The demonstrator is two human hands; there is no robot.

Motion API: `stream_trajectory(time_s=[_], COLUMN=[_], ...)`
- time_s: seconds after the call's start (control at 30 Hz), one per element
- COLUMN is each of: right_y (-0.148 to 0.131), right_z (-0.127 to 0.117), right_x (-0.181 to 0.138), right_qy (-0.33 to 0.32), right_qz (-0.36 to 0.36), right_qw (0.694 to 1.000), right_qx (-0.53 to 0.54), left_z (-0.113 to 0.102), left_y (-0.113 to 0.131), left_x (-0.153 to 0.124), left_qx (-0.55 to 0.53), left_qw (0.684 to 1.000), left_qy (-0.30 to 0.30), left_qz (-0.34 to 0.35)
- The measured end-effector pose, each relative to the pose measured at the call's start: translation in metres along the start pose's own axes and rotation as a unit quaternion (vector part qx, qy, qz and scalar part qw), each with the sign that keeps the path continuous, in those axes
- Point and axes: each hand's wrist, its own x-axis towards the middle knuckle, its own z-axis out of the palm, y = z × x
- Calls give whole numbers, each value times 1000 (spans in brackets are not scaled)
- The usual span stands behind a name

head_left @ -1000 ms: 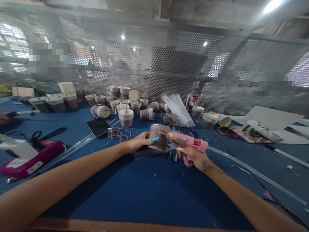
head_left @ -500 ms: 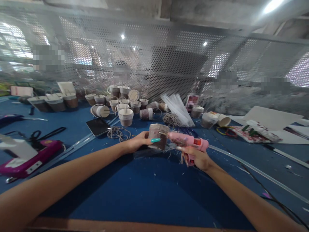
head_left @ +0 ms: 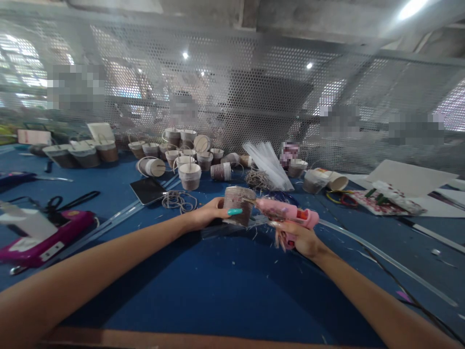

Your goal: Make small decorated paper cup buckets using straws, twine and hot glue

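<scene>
My left hand [head_left: 212, 214] is closed around the side of a brown, twine-wrapped cup [head_left: 238, 206], its thumb with a long turquoise nail lying across the front. The cup is held low over the blue tabletop, its narrower end hidden from clear view. In my right hand [head_left: 296, 237] is a pink hot glue gun [head_left: 281, 210], fingers wrapped round its handle. The gun's nozzle points left and lies at the cup's upper right side; whether it touches cannot be made out. A long clear glue stick [head_left: 385, 257] trails from the gun's rear.
Several twine-wrapped small buckets [head_left: 189, 176] stand at the back. Loose twine [head_left: 179, 201] and a black phone [head_left: 148, 190] lie left of the cup. A purple power strip [head_left: 54, 240] sits far left. Clear glue sticks [head_left: 269, 165] are piled behind, and a black cable [head_left: 392, 281] crosses the right.
The glue gun in my right hand has shifted slightly right along the cup's side. My left hand and the cup stay almost still.
</scene>
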Motion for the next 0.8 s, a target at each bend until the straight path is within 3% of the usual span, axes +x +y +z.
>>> stream_trajectory(time_s=[0.17, 0.47, 0.7, 0.8], right_y=[5, 9, 3, -1], right_z=[2, 5, 9, 7], right_x=[2, 11, 17, 14], right_qy=[-25, 45, 75, 36], right_qz=[3, 60, 10, 1], right_qw=[1000, 993, 988, 991], right_qx=[8, 93, 135, 125], left_z=[3, 12, 9, 6], left_y=[2, 11, 9, 6], left_x=[0, -4, -4, -3], left_qx=[1, 17, 24, 21], left_qw=[1000, 999, 998, 998], left_qy=[2, -48, -47, -53], left_qz=[-2, -11, -18, -13])
